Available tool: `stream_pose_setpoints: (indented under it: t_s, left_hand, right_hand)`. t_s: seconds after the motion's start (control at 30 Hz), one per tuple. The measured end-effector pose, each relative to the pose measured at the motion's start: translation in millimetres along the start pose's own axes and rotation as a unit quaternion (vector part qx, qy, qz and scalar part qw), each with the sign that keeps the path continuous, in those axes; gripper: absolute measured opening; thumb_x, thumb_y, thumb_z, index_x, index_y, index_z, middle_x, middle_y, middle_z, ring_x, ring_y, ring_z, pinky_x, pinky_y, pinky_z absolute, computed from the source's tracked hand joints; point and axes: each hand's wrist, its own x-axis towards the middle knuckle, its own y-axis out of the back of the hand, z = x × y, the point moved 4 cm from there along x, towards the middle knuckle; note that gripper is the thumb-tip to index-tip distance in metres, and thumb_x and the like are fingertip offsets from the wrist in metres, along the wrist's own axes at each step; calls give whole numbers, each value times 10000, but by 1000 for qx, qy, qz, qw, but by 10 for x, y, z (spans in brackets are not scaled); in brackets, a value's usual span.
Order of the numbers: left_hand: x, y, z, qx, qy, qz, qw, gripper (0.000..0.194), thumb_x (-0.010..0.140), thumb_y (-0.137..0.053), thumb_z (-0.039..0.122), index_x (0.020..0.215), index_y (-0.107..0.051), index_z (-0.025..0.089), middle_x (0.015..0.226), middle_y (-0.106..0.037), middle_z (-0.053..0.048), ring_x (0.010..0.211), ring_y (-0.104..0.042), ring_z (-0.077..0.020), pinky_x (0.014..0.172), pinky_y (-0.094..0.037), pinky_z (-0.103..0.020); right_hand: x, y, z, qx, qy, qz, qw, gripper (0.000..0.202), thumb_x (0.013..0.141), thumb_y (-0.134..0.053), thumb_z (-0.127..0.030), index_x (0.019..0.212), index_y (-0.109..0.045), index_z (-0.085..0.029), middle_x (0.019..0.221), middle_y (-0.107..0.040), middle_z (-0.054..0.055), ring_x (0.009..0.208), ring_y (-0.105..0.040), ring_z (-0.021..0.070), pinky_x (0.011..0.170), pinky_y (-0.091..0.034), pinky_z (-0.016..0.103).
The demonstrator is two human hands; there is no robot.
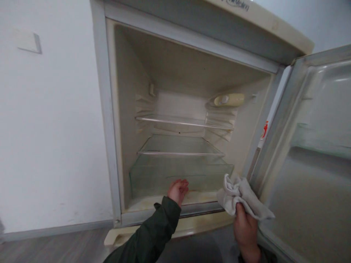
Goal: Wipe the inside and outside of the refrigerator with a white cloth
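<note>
In front of the clear drawer (pixel 153 179) at the bottom of an open refrigerator is my left hand (pixel 178 190), with nothing seen in it. Its fingers are loosely bent and apart from the thumb; whether they touch the drawer I cannot tell. My right hand (pixel 246 228) grips a crumpled white cloth (pixel 241 193) near the lower right corner of the opening. The cloth bunches up above the fist and hangs out to the right, beside the door.
Two glass shelves, an upper one (pixel 186 121) and a lower one (pixel 181 144), sit above the drawer. A yellowish lamp housing (pixel 229 100) juts from the right inner wall. The refrigerator door (pixel 315 175) stands swung out at right. A white wall (pixel 55 128) borders the left side.
</note>
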Motion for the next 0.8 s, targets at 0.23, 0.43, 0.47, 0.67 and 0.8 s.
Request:
stream_pose_setpoints:
  t_s: [0.23,0.43,0.47,0.67,0.8]
  left_hand:
    - [-520,154,-218,16,15,10,1000,218,828,-467,-64,907,-514,134,939,-696,-80,796,-668,-97,717,-519,-227]
    - [-859,386,-59,446,-19,-130,885,213,847,-593,145,1046,-652,191,1091,-714,-80,958,-673,-219,833,-521,-370]
    - [-944,394,38,542,-86,-173,818,202,833,-608,183,1011,-700,208,1029,-729,-73,964,-672,-247,890,-511,-411]
    - [-1375,231,803,617,-643,-145,430,317,895,-503,244,1169,-662,220,1161,-700,-52,1050,-653,-248,935,-506,-408]
    - [-1157,278,1047,631,-718,17,294,316,920,-487,323,1076,-608,76,1034,-690,-171,903,-644,-300,774,-494,-419]
  right_hand:
    - [420,-141,-288,-50,62,-33,996,596,773,-490,-679,903,-731,-149,1073,-709,190,1176,-594,340,1125,-354,492]
    - [655,-426,-776,-123,147,-195,962,469,826,-472,-502,1010,-730,-156,1059,-720,140,1055,-645,288,989,-460,424]
    - [663,-498,-887,-149,158,-241,946,429,840,-460,-449,993,-734,-157,1030,-727,130,1014,-656,273,948,-475,394]
    - [408,-1234,-1673,-346,228,-505,757,311,917,-490,-285,832,-744,-127,873,-731,117,765,-647,200,707,-452,279]
    - [-100,-2025,-2017,-245,243,-711,613,179,855,-560,-82,776,-718,-103,794,-720,37,647,-575,113,604,-423,202]
